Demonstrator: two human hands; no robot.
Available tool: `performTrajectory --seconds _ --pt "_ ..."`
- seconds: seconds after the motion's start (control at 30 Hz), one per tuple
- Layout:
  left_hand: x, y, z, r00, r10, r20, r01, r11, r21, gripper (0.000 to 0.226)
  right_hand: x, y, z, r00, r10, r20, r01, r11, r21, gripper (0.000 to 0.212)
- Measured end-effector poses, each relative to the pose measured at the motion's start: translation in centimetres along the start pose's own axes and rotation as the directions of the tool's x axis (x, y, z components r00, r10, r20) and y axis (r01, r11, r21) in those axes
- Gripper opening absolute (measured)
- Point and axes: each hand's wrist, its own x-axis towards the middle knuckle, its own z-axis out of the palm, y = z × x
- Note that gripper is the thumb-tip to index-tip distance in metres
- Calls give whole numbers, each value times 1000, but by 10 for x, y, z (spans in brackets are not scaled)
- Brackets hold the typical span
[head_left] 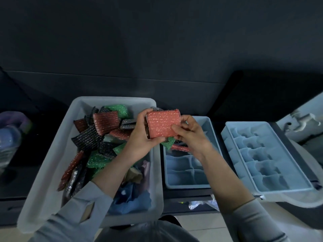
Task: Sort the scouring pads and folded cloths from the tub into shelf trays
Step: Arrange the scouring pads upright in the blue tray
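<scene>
I hold a glittery red scouring pad (pixel 163 123) with both hands, above the gap between the tub and the near tray. My left hand (pixel 142 135) grips its left and lower edge; my right hand (pixel 189 132) pinches its right edge. The grey tub (pixel 43 165) holds several red, black and green pads (pixel 95 137) and folded cloths (pixel 132 198) at its near end. The divided blue tray (pixel 187 185) beside the tub has a green pad (pixel 168 143) and a red pad (pixel 180 147) in its far cells, partly hidden by my hands.
A second divided blue tray (pixel 267 154) stands further right, its cells bare. A clear plastic bottle (pixel 8 145) is at the far left. A dark wall rises behind the shelf. A white object (pixel 300 119) sits at the right edge.
</scene>
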Motion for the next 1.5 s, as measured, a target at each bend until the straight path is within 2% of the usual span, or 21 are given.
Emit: performTrajectory --seconds 0.1,0.13,0.27,0.3,0.37,0.43,0.5,0.57,0.63,0.7,0.8,0.9,1.03,1.07,1.13,1.2,1.23,1.3,1.37,1.47,1.5 --pt "-1 3 6 1000 3 31 -4 998 55 85 -7 0 -13 999 21 36 -22 999 24 54" --pt "-1 5 7 1000 2 28 -4 997 71 81 -10 -1 -17 999 2 39 -2 1000 3 56" --pt "1 9 2 991 -59 -121 63 998 28 64 -14 5 -41 981 -136 -138 113 980 -163 27" --pt "2 9 -1 984 -80 -161 83 997 9 62 -16 10 -51 975 -151 -164 114 969 -219 26" --pt "3 7 -6 972 -108 -211 104 994 -29 61 -20 24 -67 982 -144 -123 82 909 -408 30" --pt "4 4 -9 963 -125 -240 118 992 -46 61 -24 38 -74 994 -102 -35 57 776 -628 31" --pt "3 3 -10 959 -129 -253 121 991 -49 62 -24 51 -73 988 -152 19 108 605 -789 39" --pt "1 4 -10 955 -137 -261 125 990 -63 64 -20 58 -69 957 -291 0 148 487 -861 41" --pt "0 5 -10 953 -150 -263 139 988 -61 68 -13 65 -63 887 -461 -18 182 386 -905 34" --pt "1 1 -11 950 -156 -269 148 988 -50 70 -8 74 -55 843 -534 64 236 262 -936 28" --pt "2 -3 -11 955 -157 -252 155 988 -26 70 -2 93 -50 875 -443 195 240 46 -970 22" --pt "0 -4 -10 964 -117 -240 127 992 24 69 1 101 -53 888 -415 199 187 -70 -980 25" --pt "-3 -8 -10 978 -77 -196 85 996 30 72 0 88 -42 827 -539 161 203 19 -979 35" --pt "-4 -9 -10 981 -79 -179 82 997 12 72 1 82 -37 810 -574 119 208 91 -974 32" --pt "-4 -12 -9 985 -72 -154 69 997 -25 72 3 66 -22 796 -606 2 260 339 -904 22" --pt "-4 -14 -8 990 -46 -132 43 999 -19 71 4 45 -6 851 -516 -96 279 599 -751 28" --pt "-3 -14 -7 992 -26 -121 25 1000 -9 68 5 36 1 885 -454 -108 260 673 -693 29" --pt "-2 -11 -4 994 8 -108 -8 1000 -2 59 8 26 8 923 -375 -84 236 726 -646 29" --pt "0 -9 -2 996 14 -93 -15 1000 -15 51 10 17 10 957 -279 -73 201 826 -526 26" --pt "3 -7 0 998 2 -55 0 999 42 49 8 7 11 993 -112 -30 106 982 -156 5" --pt "3 -7 0 998 -1 -64 5 998 66 49 6 4 10 996 -81 -38 78 995 -67 9"
